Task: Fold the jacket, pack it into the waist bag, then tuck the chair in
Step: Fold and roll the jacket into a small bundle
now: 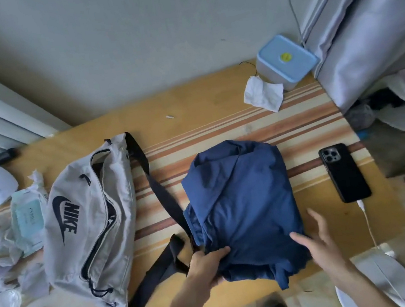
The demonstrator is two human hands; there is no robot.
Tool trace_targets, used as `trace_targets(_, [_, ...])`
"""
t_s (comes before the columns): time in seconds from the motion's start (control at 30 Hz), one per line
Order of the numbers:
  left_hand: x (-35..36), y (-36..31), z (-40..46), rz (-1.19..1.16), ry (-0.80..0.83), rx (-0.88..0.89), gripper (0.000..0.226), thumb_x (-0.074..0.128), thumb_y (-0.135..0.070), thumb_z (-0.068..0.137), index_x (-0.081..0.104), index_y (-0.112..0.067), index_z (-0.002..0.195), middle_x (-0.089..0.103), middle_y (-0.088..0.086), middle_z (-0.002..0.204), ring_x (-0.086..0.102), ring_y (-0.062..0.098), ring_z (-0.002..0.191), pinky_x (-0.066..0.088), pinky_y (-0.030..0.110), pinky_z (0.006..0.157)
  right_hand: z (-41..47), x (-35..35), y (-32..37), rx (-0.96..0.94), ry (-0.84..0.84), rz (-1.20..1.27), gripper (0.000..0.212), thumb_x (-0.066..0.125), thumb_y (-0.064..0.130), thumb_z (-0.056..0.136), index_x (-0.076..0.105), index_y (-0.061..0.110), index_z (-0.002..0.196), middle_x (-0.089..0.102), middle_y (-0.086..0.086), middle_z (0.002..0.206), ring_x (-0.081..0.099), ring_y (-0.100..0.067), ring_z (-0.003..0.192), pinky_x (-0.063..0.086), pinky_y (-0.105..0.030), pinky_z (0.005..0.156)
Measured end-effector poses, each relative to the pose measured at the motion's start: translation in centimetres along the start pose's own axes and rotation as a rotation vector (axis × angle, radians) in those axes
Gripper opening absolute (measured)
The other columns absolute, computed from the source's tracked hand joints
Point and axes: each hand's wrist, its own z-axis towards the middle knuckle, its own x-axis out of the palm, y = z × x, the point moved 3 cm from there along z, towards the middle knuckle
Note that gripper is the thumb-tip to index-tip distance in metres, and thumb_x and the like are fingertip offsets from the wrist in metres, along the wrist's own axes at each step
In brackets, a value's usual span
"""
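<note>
Near the table's front edge, the left hand [208, 261] pinches the jacket [240, 200]; the right hand [315, 239] rests spread. Slippery folds may spring open before reaching the bag [88, 224].

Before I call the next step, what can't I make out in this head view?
- Chair: not in view, outside the frame.
- Waist bag interior: zip gapes, inside too dark to read.
- Jacket near edge: left hand covers the grip; right hand rests on it.
- Strap: runs under the jacket, end hidden.
- Clutter at the left edge: blurred, cut off.
- Phone: lies face down, screen unseen.
</note>
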Motion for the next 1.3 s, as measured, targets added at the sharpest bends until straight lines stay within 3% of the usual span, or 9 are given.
trace_targets(0.2, [-0.7, -2.9, -0.9, -0.207, 0.143, -0.131, 0.022, 0.073, 0.0, 0.088, 0.063, 0.0, 0.108, 0.07, 0.015, 0.078, 0.066, 0.02, 0.051, 0.059, 0.026, 0.047, 1.3, -0.8, 3.0, -0.895, 0.029, -1.095, 0.128, 0.068, -0.024, 0.064, 0.019, 0.043, 0.161, 0.011, -0.009, 0.171, 0.043, -0.034, 0.146, 0.055, -0.023, 0.094])
trace_targets(0.37, [-0.4, -4.1, -1.8, -0.52, 0.272, -0.28, 0.007, 0.056, 0.003, 0.097, 0.062, 0.005, 0.096, 0.069, 0.019, 0.069, 0.07, 0.024, 0.047, 0.058, 0.026, 0.039, 4.7, 1.1, 4.0, -1.207, 0.37, -1.547, 0.093, 0.071, 0.01, 0.081, 0.028, 0.029, 0.161, 0.011, -0.005, 0.174, 0.01, -0.026, 0.161, 0.022, -0.044, 0.127])
trace_targets(0.5, [-0.4, -5.9, -2.2, -0.693, 0.33, -0.263, 0.025, 0.041, -0.003, 0.102, 0.064, 0.003, 0.093, 0.069, 0.017, 0.071, 0.07, 0.023, 0.047, 0.056, 0.022, 0.039, 7.6, 0.6, 5.7, -0.773, 0.395, -1.027, 0.054, 0.075, 0.004, 0.083, 0.069, 0.029, 0.13, 0.062, 0.015, 0.141, 0.052, -0.001, 0.135, 0.051, -0.035, 0.107])
trace_targets(0.57, [-0.2, -7.8, -2.2, -0.764, 0.386, -0.19, 0.029, 0.038, -0.008, 0.104, 0.065, 0.002, 0.106, 0.073, 0.018, 0.082, 0.074, 0.025, 0.057, 0.061, 0.025, 0.048, 7.9, 0.5, 8.0, -0.502, 0.397, -0.8, 0.013, 0.07, 0.02, 0.091, 0.069, 0.026, 0.08, 0.068, 0.022, 0.073, 0.06, 0.005, 0.067, 0.046, -0.033, 0.067])
trace_targets(0.7, [1.0, -12.5, -1.9, -0.803, 0.415, 0.136, 0.051, 0.045, -0.041, 0.106, 0.061, 0.001, 0.13, 0.072, 0.024, 0.124, 0.072, 0.036, 0.111, 0.058, 0.044, 0.098, 9.7, 0.7, 11.7, -0.246, 0.282, -0.523, 0.06, 0.065, 0.063, 0.081, 0.064, 0.003, 0.074, 0.066, -0.006, 0.066, 0.06, -0.022, 0.061, 0.044, -0.043, 0.064])
trace_targets(0.93, [5.1, -14.1, 1.8, 1.234, -0.349, 1.259, 0.056, 0.033, -0.06, 0.104, 0.024, -0.051, 0.158, 0.013, -0.004, 0.174, 0.004, 0.026, 0.16, 0.011, 0.054, 0.127, 12.1, 2.8, 14.6, -0.288, -0.239, -0.553, 0.042, 0.074, 0.04, 0.089, 0.058, 0.01, 0.113, 0.067, -0.007, 0.1, 0.068, -0.036, 0.098, 0.053, -0.041, 0.074])
trace_targets(1.03, [5.9, -14.3, 4.8, 1.372, -0.323, 0.985, 0.057, 0.018, -0.062, 0.104, 0.002, -0.055, 0.159, -0.006, -0.005, 0.174, -0.013, 0.027, 0.159, 0.002, 0.063, 0.125, 10.8, 4.5, 15.1, -0.935, -0.559, -0.918, 0.056, 0.067, 0.009, 0.091, 0.051, 0.015, 0.144, 0.054, -0.019, 0.137, 0.056, -0.04, 0.125, 0.051, -0.049, 0.098])
trace_targets(1.1, [6.0, -14.6, 6.1, 1.383, -0.319, 0.953, 0.058, 0.015, -0.061, 0.104, -0.001, -0.054, 0.159, -0.008, -0.005, 0.174, -0.015, 0.026, 0.159, 0.001, 0.063, 0.124, 11.4, 6.0, 14.4, -1.154, -0.345, -1.113, 0.056, 0.053, 0.017, 0.098, 0.047, 0.028, 0.153, 0.037, -0.017, 0.162, 0.034, -0.042, 0.149, 0.034, -0.055, 0.118])
trace_targets(1.3, [4.0, -14.4, 5.7, 1.07, -0.551, 0.772, 0.07, 0.031, -0.076, 0.095, 0.019, -0.05, 0.158, 0.003, 0.004, 0.173, 0.003, 0.029, 0.159, 0.017, 0.055, 0.125, 15.9, 6.1, 12.3, -0.749, -0.173, -1.314, 0.068, 0.034, 0.073, 0.094, 0.039, 0.041, 0.155, 0.015, -0.002, 0.173, 0.021, -0.043, 0.154, 0.034, -0.063, 0.114])
